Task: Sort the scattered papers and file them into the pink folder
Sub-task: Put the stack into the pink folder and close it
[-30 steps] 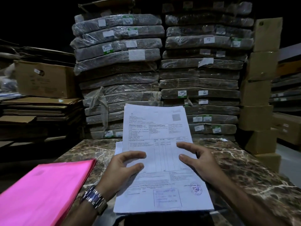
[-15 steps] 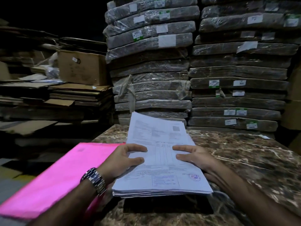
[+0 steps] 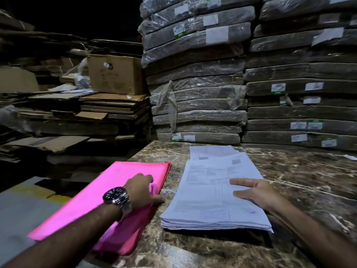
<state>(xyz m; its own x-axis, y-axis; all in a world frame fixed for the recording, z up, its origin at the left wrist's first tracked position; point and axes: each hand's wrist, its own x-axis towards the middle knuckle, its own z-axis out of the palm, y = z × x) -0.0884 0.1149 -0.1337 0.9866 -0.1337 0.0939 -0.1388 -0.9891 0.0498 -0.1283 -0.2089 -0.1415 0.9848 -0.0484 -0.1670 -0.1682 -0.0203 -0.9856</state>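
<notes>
1 pink folder (image 3: 108,180) in L hand (image 3: 142,190), papers (image 3: 208,190) under R hand (image 3: 257,194)

a dim warehouse or stockroom. straight beyond the right grip (image 3: 257,192), past the far edge of the marble tabletop (image 3: 299,180), two tall stacks of flat plastic-wrapped bundles (image 3: 197,105) rise out of the top of view, many bearing white and green labels (image 3: 278,87). beyond the left grip (image 3: 142,188) and further left lie piles of flattened cardboard (image 3: 108,107), with a brown carton (image 3: 116,74) standing on top. more cardboard sheets lie lower down to that grip's left, and the background above is dark.
</notes>
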